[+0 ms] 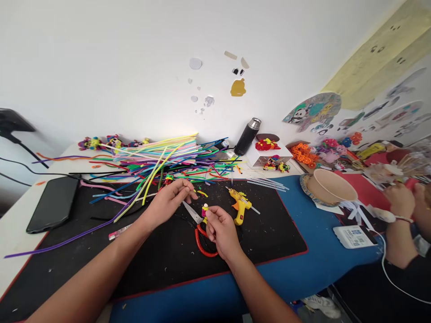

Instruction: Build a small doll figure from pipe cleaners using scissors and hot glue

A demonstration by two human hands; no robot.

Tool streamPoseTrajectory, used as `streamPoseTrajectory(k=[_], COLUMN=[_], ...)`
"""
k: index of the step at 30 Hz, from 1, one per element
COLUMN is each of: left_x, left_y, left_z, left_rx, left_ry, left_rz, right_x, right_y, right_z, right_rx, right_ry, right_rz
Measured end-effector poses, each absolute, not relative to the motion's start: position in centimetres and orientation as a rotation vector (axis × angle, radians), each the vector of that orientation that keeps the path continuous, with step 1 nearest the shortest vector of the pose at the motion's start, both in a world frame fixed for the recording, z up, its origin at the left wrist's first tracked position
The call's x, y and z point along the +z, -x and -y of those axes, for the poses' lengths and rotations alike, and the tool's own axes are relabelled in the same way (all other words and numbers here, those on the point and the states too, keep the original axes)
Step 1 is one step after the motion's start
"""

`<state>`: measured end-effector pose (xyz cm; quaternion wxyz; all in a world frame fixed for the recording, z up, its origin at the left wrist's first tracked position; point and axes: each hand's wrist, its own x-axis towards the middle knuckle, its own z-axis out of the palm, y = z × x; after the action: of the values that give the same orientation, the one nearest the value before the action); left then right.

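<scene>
My right hand (222, 229) pinches a small pipe-cleaner figure (204, 209) with a pale round top and a pink and yellow body. Just up and to the left, my left hand (175, 196) has its thumb and fingertips brought together; whatever they hold, if anything, is too small to make out. Beneath and between the hands lie red-handled scissors (198, 240), their blades pointing up and left. A yellow glue gun (239, 205) rests to the right of my right hand. Small pipe-cleaner scraps (202, 194) are scattered beyond my fingertips.
A heap of coloured pipe cleaners (161, 154) lies along the wall. A phone (54, 204) sits at left, a black flask (248, 137) and white box (269, 156) at the back. Clear glue sticks (267, 183) lie on the black mat (269, 242). A co-worker's hands (400, 202) are at right.
</scene>
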<state>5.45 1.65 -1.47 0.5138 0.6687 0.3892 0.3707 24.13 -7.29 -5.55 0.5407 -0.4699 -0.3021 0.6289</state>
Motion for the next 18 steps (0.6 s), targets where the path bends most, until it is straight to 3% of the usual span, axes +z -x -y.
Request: streamPoseTrajectory(k=[18], left_x=[0.0], left_y=[-6.1], left_z=[-0.8], left_rx=[0.8], left_ry=[-1.376], left_rz=[-0.816], right_x=[-5.6], right_y=[-24.2], right_z=[7.4], right_rx=[1.493], right_ry=[1.1], right_rz=[0.69])
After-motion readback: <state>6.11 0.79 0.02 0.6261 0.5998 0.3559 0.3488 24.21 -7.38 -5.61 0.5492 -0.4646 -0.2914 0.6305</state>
